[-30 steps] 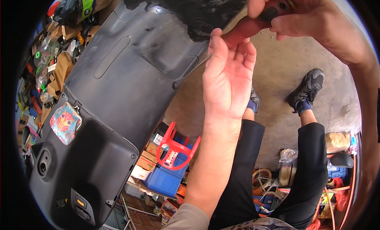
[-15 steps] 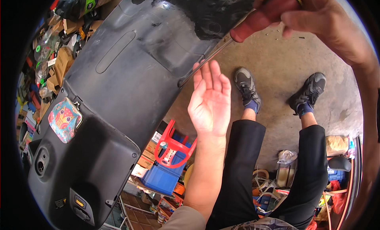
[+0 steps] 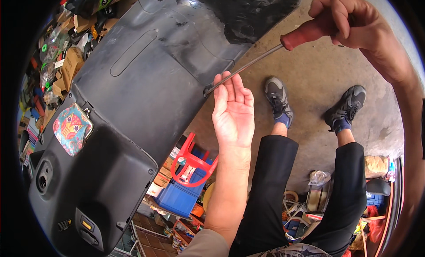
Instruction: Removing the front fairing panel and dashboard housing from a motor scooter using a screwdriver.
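The right hand, at the far right, has its grip closed around the red handle of a screwdriver. The metal shaft goes slanting to the left and nearer, and its tip is at the right edge of the big black panel. The left hand is with the palm upward and the grip not closed; its fingers are beside the shaft near the tip. On the panel, at the left, lies a colourful owl purse.

The person wears beige-grey sleeves, black trousers, navy socks and grey-and-black laced shoes.
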Tool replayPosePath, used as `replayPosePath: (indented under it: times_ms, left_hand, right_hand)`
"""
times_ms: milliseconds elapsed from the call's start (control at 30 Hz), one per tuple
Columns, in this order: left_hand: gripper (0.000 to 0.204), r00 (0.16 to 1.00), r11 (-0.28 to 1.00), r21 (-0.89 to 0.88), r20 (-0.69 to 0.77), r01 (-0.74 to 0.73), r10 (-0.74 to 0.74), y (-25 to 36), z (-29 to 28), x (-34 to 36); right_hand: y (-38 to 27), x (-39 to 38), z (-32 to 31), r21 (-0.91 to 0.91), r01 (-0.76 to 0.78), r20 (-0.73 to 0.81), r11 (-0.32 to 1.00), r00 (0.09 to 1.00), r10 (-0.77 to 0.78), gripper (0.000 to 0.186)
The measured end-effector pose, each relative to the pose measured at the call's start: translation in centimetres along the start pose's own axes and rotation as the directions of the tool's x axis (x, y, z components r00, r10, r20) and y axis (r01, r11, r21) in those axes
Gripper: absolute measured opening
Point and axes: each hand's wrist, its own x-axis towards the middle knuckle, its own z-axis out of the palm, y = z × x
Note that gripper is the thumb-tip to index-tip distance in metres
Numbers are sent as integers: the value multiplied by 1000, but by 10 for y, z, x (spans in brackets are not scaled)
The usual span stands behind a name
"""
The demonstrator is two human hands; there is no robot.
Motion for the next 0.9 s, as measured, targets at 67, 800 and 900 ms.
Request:
replayPosePath:
  times_ms: [67,800,900]
  left_hand:
    - [25,1000,1000,15,6,2,-2,1,2,-2]
    - [23,908,916,385,-334,-114,254,40,-41,-67]
    - [14,893,865,500,-368,-44,258,46,-32,-100]
  right_hand:
    - [4,-7,2,-23,30,13,999,999,-29,18]
    - [19,-141,19,-429,-239,-695,871,704,-150,50]
    - [15,-115,35,-407,365,-80,838,899,-430,25]
